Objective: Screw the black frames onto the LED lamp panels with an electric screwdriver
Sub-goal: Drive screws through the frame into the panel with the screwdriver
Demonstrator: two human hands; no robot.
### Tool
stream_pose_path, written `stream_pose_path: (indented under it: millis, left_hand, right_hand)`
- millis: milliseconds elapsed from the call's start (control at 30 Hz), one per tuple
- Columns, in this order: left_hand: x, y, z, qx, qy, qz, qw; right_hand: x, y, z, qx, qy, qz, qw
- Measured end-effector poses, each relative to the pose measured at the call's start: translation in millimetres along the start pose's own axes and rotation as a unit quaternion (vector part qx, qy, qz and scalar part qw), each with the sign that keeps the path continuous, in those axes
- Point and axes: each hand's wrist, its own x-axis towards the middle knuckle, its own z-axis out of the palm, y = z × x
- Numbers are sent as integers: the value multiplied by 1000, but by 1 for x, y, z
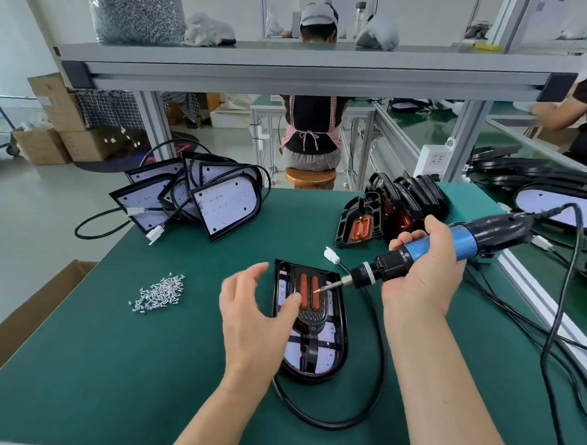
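Observation:
An LED lamp panel (pixel 327 355) lies flat on the green mat in front of me, with a black frame (pixel 310 314) with two orange strips laid on it. My right hand (pixel 427 263) grips a blue and black electric screwdriver (pixel 434 249); its bit carries a screw and points down-left at the frame's upper right part. My left hand (pixel 256 307) hovers at the panel's left edge, fingers loosely spread, thumb touching the frame. A heap of small silver screws (pixel 160 292) lies to the left.
A pile of bare LED panels (pixel 216 199) with cables sits at the back left, a row of black frames (pixel 392 209) at the back right. The green mat (pixel 114 366) ends at the left edge. Black cables (pixel 547 347) trail on the right. A person sits beyond the bench.

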Motion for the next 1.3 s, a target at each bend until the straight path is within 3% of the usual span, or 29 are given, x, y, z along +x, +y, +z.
stream_pose_path:
  millis: [100,200,467,1067,1300]
  left_hand:
    - [23,-6,0,36,-140,-164,976]
    - [35,-4,7,50,-211,-212,953]
    - [48,-18,15,-64,-235,-262,934]
    - [50,-31,18,-122,-246,-259,926]
    - [50,-33,18,-130,-248,-260,924]
  right_hand:
    - [6,9,14,-21,-30,-31,999]
    - [11,23,31,-44,-62,-59,995]
    - [23,62,65,-102,-140,-86,981]
    - [22,97,69,-171,-199,-74,962]
    - [15,100,75,-206,-256,-82,941]
